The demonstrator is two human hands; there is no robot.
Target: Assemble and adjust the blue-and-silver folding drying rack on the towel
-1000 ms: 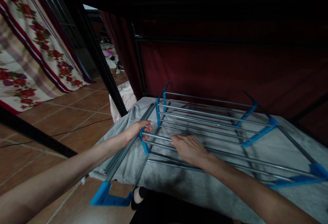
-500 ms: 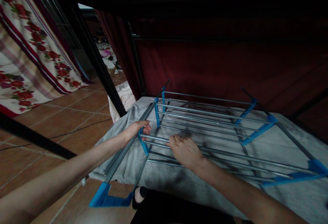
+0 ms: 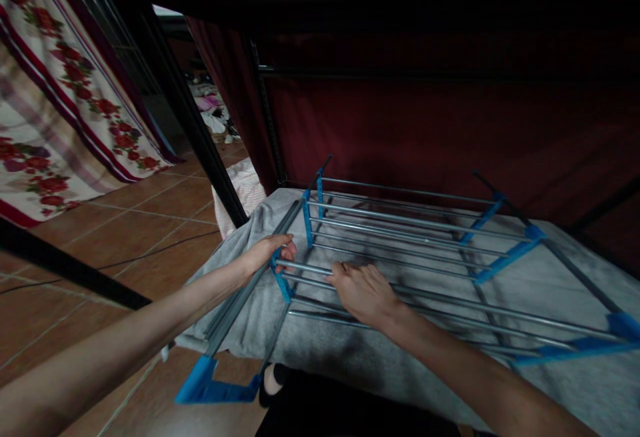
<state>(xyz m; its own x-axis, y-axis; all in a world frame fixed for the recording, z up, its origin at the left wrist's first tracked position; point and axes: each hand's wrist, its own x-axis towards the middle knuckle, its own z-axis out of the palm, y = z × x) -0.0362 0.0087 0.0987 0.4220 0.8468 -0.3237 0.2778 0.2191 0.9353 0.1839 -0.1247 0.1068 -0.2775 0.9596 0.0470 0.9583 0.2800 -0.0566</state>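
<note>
A drying rack [image 3: 415,240] of grey metal rods and blue plastic joints lies on a grey blanket [image 3: 315,350]. With its fingers curled, my left hand [image 3: 273,254] grips the rack at a blue joint [image 3: 281,280] on the left side, where the fingertips are partly hidden. My right hand [image 3: 361,290] is closed around one or more of the front rods, a short way right of that joint. Near my foot, a blue corner piece [image 3: 215,384] of the rack juts out past the blanket's edge.
Black metal posts [image 3: 193,110] frame the bed, and a dark beam runs low overhead. A dark red curtain [image 3: 425,130] hangs behind the rack. To the left are a flowered cloth [image 3: 70,90], a tiled floor [image 3: 165,210] and a thin cable [image 3: 160,250].
Both hands keep their places on the rack. The whole view has shifted only very slightly, with no visible change in the rack's shape.
</note>
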